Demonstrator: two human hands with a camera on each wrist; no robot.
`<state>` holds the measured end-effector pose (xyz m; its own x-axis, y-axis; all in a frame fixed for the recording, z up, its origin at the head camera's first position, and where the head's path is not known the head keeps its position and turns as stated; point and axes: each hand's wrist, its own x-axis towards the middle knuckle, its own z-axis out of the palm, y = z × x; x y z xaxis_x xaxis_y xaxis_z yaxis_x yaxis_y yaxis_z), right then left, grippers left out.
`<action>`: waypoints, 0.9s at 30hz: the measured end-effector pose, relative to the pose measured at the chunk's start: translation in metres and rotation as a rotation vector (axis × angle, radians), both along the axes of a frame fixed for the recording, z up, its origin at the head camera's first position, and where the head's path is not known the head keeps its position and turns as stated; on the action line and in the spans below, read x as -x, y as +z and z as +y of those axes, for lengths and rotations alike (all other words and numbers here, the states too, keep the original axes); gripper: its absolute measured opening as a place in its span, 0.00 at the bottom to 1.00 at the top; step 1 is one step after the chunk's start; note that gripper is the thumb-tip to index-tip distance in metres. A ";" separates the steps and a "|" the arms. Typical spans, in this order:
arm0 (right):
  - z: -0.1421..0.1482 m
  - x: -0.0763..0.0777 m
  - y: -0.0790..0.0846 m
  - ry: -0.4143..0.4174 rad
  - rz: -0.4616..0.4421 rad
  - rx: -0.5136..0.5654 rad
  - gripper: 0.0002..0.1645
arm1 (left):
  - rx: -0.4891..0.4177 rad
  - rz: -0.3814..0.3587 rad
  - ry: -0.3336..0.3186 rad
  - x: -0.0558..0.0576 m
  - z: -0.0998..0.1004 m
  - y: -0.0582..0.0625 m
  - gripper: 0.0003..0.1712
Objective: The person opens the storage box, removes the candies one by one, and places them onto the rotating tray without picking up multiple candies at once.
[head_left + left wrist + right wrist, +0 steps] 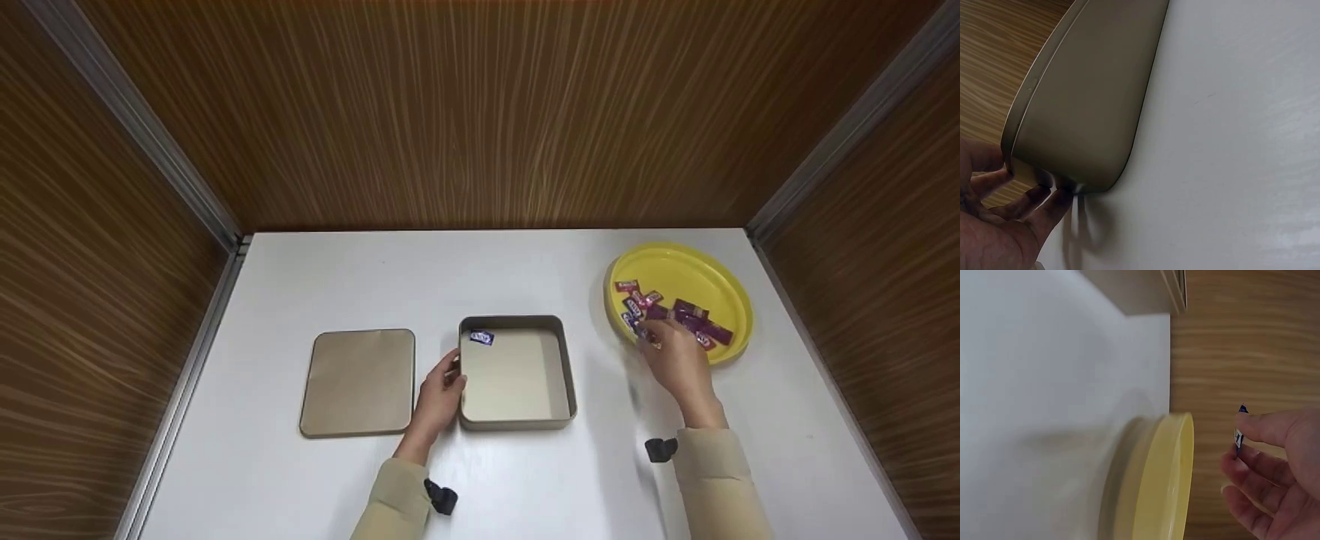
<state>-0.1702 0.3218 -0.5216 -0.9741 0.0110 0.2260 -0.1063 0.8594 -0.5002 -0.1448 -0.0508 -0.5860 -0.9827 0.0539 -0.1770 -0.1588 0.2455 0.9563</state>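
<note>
An open square metal tin [517, 424] stands mid-table with one blue-wrapped candy [481, 337] in its far left corner. My left hand [439, 397] holds the tin by its left side. In the left wrist view, the fingertips [1061, 197] bear on the tin's outer wall [1084, 101] below its rim. Over the near left edge of a yellow round tray [739, 300], my right hand [679, 364] pinches a small blue-and-white wrapped candy [1239, 437] between thumb and fingers. Several red, blue and purple wrapped candies [690, 309] lie in the tray, partly hidden by this hand.
Left of the tin, its flat square lid [360, 382] lies on the white table [510, 487]. Wood-grain panels [487, 112] close off the back and both sides. A black wrist camera [441, 496] sits at the left sleeve, another [661, 450] at the right.
</note>
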 end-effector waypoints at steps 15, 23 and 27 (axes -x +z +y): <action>0.077 -0.003 -0.002 -0.309 -0.120 0.019 0.19 | -0.004 -0.012 0.002 -0.002 0.001 0.000 0.29; 0.091 0.002 -0.013 -0.313 -0.124 -0.022 0.19 | -0.005 -0.075 0.006 0.001 0.001 0.001 0.30; 0.090 0.003 -0.019 -0.320 -0.129 -0.015 0.21 | 0.004 -0.058 0.007 0.002 0.001 0.000 0.30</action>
